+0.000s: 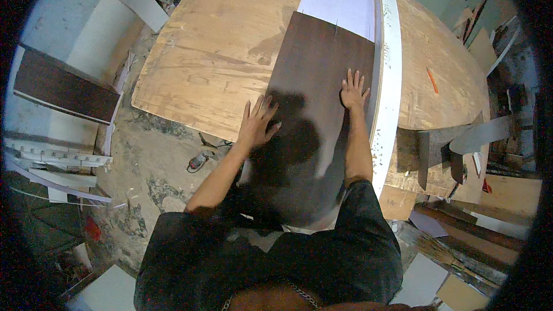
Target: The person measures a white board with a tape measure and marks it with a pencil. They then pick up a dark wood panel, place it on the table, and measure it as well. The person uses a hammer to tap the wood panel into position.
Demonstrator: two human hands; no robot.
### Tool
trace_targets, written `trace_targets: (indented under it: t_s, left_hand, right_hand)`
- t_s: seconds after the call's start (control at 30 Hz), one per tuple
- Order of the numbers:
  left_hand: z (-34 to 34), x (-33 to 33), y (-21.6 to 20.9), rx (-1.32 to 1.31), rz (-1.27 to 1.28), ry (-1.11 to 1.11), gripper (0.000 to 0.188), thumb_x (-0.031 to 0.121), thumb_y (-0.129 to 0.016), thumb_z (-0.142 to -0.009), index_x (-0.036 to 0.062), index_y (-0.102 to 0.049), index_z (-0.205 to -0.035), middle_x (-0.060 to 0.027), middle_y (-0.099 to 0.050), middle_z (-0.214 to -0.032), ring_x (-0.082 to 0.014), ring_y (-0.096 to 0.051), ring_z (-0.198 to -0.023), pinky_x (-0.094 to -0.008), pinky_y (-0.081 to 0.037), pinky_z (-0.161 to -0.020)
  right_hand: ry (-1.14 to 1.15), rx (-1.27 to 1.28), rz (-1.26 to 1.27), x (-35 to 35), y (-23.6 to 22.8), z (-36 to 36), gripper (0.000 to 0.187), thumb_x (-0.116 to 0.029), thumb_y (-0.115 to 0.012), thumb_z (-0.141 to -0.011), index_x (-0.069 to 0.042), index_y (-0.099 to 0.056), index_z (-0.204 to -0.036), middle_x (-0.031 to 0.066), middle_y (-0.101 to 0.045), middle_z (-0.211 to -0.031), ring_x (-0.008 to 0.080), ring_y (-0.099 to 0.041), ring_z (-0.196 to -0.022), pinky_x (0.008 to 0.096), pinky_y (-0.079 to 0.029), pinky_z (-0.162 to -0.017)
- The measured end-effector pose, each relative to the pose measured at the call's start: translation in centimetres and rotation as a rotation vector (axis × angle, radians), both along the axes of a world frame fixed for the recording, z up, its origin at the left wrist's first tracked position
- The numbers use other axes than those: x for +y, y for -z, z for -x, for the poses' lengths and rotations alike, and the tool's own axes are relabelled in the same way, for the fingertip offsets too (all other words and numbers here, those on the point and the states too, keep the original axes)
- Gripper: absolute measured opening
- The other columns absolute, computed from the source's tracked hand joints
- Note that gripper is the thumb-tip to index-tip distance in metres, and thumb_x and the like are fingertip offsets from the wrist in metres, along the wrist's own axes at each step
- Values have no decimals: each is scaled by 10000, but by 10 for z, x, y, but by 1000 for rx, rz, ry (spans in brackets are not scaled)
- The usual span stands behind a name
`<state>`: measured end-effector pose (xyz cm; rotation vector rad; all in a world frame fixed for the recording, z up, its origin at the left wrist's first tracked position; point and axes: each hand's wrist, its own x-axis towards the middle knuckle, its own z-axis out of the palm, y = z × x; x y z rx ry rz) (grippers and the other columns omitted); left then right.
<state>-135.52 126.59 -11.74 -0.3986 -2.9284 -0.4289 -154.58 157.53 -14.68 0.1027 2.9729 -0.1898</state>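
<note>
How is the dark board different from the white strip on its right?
The dark board is wide; the white strip is narrow. The board is brown; the strip is white with dark specks. The right hand lies on the board, not the strip. Both are long and run the same way.

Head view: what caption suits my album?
Left hand at one edge, right hand spread on top: a dark panel on a wooden table.

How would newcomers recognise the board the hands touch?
On the wooden table, find the white strip. The board lies left of it, touched by left hand and right hand. Dark brown sets it apart from the strip and pale sheet.
</note>
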Motion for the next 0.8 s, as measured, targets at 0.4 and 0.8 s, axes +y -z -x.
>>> trace_targets:
  t_s: [0.4, 0.8]
  left_hand:
    - [77, 5, 11, -41, -19, 147, 785, 577, -528, -866, 71, -354, -1441, -136, -283, -1523, -347, -215, -1417, -539, -127, -1154]
    - [121, 10, 29, -34, 20, 139, 857, 593, -518, -867, 88, -219, -1492, -118, -168, -1566, -377, -132, -1435, -561, -143, -1142]
  right_hand:
    - [-2, 59, 34, 9, 15, 33, 542, -479, -213, -997, -337, -126, -1513, 19, -60, -1594, 276, -22, -1466, 607, 1, -1133]
    - [-53, 66, 53, 20, 23, 76, 535, -457, -233, -1001, -326, -144, -1513, 17, -57, -1594, 288, -39, -1464, 628, 4, -1125]
